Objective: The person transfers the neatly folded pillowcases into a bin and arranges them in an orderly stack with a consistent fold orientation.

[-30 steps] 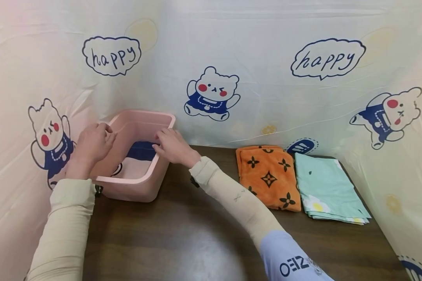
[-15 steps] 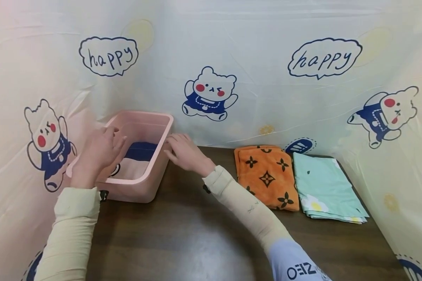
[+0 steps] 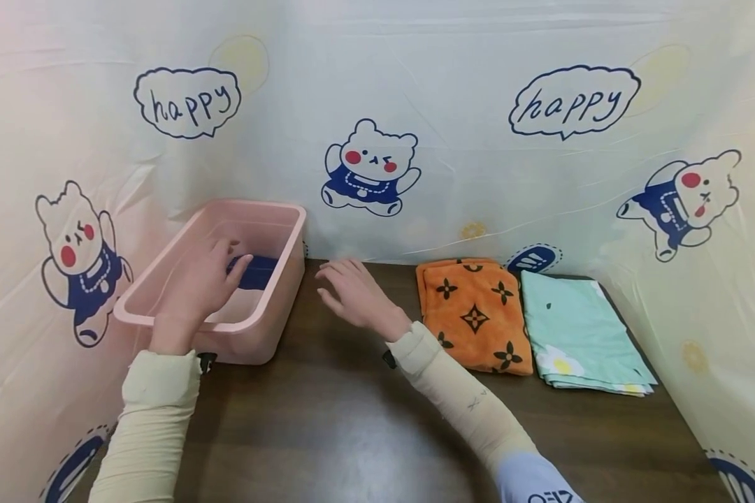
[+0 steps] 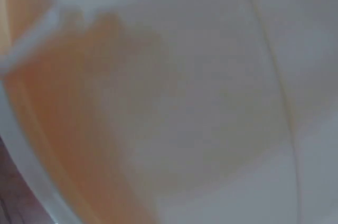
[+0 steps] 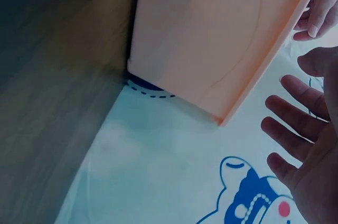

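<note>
In the head view a pink plastic bin [image 3: 281, 297] stands at the back left of the dark wooden table. At its bottom lies a flat dark blue and pale thing [image 3: 256, 276], partly hidden by my left hand [image 3: 195, 279]. That hand hovers over the bin's near left part, fingers loosely bent and holding nothing. Its own wrist view is a blur of bin wall. My right hand [image 3: 360, 297] is in the air just right of the bin, fingers spread and relaxed, nothing in it; the right wrist view shows these fingers [image 5: 293, 115] apart from the bin's side.
To the right lie a folded orange cloth [image 3: 475, 318] with black flower shapes and, beside it, a folded mint-green cloth [image 3: 581, 332] with daisies. A pale printed curtain [image 3: 465, 91] encloses the table [image 3: 346, 433] at the back and sides.
My right hand has come away from the bin's right rim, moving right and toward me. My left hand has shifted right and nearer, from the bin's left side to over its inside.
</note>
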Demonstrator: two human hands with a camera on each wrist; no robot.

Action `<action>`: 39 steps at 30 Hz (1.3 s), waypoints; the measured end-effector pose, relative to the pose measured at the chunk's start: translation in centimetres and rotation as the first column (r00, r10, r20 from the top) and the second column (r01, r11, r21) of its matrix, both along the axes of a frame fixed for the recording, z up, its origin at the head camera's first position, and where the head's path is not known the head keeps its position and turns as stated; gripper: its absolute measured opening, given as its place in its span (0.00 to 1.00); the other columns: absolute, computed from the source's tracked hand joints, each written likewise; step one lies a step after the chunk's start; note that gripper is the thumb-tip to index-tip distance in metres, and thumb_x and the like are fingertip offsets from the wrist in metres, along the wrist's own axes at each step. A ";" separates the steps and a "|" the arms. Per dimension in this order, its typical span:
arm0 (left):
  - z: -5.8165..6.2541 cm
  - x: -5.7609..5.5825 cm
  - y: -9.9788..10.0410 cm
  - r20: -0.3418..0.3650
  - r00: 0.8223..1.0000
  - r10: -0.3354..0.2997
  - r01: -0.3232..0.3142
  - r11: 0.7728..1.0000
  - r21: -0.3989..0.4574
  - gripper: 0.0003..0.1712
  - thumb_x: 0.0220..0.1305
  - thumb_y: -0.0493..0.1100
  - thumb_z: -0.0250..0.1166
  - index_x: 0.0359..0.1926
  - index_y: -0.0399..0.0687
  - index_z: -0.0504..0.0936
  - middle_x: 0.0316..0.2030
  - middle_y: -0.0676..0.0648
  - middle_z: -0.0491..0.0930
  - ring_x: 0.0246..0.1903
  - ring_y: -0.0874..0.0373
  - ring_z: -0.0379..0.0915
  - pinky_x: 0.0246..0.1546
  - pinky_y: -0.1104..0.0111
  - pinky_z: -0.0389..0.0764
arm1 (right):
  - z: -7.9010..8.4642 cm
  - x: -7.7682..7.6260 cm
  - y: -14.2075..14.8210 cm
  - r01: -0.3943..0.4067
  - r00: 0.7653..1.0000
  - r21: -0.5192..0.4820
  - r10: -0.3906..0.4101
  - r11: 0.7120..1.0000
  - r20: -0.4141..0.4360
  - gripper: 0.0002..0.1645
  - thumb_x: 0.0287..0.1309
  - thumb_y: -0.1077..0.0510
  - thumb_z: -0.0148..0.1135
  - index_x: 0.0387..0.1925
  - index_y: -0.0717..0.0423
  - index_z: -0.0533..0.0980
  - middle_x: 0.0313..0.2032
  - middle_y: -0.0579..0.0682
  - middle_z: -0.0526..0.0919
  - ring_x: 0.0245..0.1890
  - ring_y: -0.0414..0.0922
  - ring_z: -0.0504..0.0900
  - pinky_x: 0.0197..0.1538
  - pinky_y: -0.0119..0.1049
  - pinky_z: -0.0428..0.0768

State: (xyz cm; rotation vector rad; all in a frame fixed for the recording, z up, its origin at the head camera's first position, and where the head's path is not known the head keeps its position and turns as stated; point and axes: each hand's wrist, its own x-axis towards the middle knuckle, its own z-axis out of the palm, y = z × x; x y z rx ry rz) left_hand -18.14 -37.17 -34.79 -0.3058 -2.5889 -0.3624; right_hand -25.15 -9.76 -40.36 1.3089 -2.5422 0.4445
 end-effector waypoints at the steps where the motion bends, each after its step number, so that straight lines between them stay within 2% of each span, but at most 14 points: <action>1: 0.0 0.0 0.3 0.001 1.000 0.003 -0.003 1.000 -0.013 0.18 0.72 0.41 0.61 0.52 0.28 0.73 0.46 0.27 0.78 0.47 0.29 0.76 0.51 0.40 0.73 | -0.2 0.1 0.4 0.004 1.000 0.000 -0.004 1.000 -0.004 0.20 0.75 0.47 0.52 0.59 0.50 0.77 0.61 0.47 0.79 0.65 0.45 0.72 0.73 0.43 0.61; 4: 0.0 0.0 1.1 0.030 0.999 0.011 -0.010 0.999 -0.036 0.20 0.72 0.43 0.61 0.53 0.28 0.74 0.47 0.28 0.77 0.49 0.30 0.74 0.54 0.40 0.72 | -0.9 0.6 1.5 0.023 1.000 0.000 -0.023 1.000 0.012 0.18 0.74 0.48 0.54 0.58 0.50 0.78 0.61 0.47 0.80 0.65 0.45 0.72 0.74 0.45 0.60; 10: -0.3 0.3 2.5 0.090 0.996 0.009 -0.009 1.000 -0.004 0.22 0.73 0.44 0.60 0.57 0.29 0.73 0.51 0.29 0.75 0.53 0.31 0.70 0.59 0.39 0.68 | -2.0 1.7 4.2 0.057 0.997 0.005 -0.057 0.998 0.057 0.18 0.74 0.48 0.56 0.57 0.51 0.79 0.61 0.48 0.80 0.66 0.46 0.72 0.75 0.47 0.59; 13: -0.5 0.4 3.4 0.070 0.997 0.012 -0.012 1.000 -0.005 0.22 0.72 0.43 0.61 0.57 0.29 0.73 0.51 0.30 0.76 0.53 0.32 0.70 0.59 0.39 0.68 | -2.7 2.0 5.6 0.066 0.996 -0.002 -0.066 0.998 0.058 0.18 0.74 0.48 0.55 0.56 0.51 0.79 0.60 0.48 0.81 0.65 0.46 0.73 0.75 0.49 0.59; 20: -0.7 0.9 6.0 -0.062 0.998 -0.009 0.006 0.999 -0.038 0.20 0.68 0.41 0.65 0.53 0.28 0.76 0.48 0.30 0.77 0.49 0.33 0.72 0.52 0.40 0.71 | -4.2 2.1 9.6 0.090 0.995 -0.061 -0.087 0.994 0.048 0.15 0.73 0.51 0.58 0.54 0.52 0.80 0.56 0.48 0.82 0.60 0.47 0.76 0.74 0.50 0.61; 23: -0.7 1.3 7.3 -0.064 0.998 -0.014 0.012 0.999 -0.039 0.21 0.69 0.41 0.64 0.55 0.29 0.76 0.50 0.31 0.77 0.50 0.35 0.72 0.54 0.42 0.71 | -4.7 2.3 11.7 0.110 0.992 -0.072 -0.106 0.991 0.064 0.13 0.73 0.52 0.58 0.52 0.52 0.80 0.54 0.48 0.82 0.58 0.48 0.77 0.71 0.51 0.63; 27: -1.2 1.5 9.4 -0.045 0.998 -0.050 0.050 0.999 -0.008 0.22 0.69 0.42 0.65 0.58 0.32 0.75 0.52 0.32 0.77 0.51 0.37 0.72 0.55 0.43 0.72 | -5.6 2.8 14.4 0.145 0.987 -0.076 -0.140 0.986 0.076 0.13 0.72 0.52 0.59 0.52 0.52 0.80 0.53 0.48 0.82 0.56 0.49 0.77 0.69 0.52 0.66; 30: -2.1 1.2 11.2 -0.039 0.994 -0.101 0.103 0.994 0.030 0.22 0.70 0.42 0.65 0.58 0.33 0.76 0.53 0.33 0.77 0.52 0.38 0.73 0.56 0.44 0.72 | -6.3 3.3 16.2 0.176 0.982 -0.072 -0.171 0.982 0.077 0.12 0.71 0.53 0.61 0.51 0.52 0.80 0.52 0.47 0.83 0.56 0.48 0.77 0.68 0.52 0.67; 33: -3.7 0.8 13.0 -0.015 0.990 -0.139 0.140 0.989 0.042 0.21 0.71 0.43 0.64 0.58 0.33 0.76 0.51 0.34 0.78 0.52 0.38 0.74 0.56 0.45 0.73 | -6.8 3.8 17.8 0.198 0.978 -0.053 -0.193 0.979 0.083 0.12 0.71 0.53 0.61 0.50 0.52 0.81 0.51 0.47 0.83 0.55 0.48 0.77 0.67 0.51 0.68; 39: -7.1 -0.2 16.6 0.122 0.982 -0.146 0.149 0.989 -0.013 0.22 0.72 0.46 0.63 0.59 0.34 0.76 0.52 0.36 0.80 0.53 0.41 0.75 0.57 0.49 0.75 | -6.9 4.4 20.8 0.244 0.966 -0.071 -0.237 0.967 0.102 0.11 0.70 0.54 0.63 0.48 0.55 0.81 0.48 0.48 0.83 0.53 0.50 0.77 0.63 0.53 0.70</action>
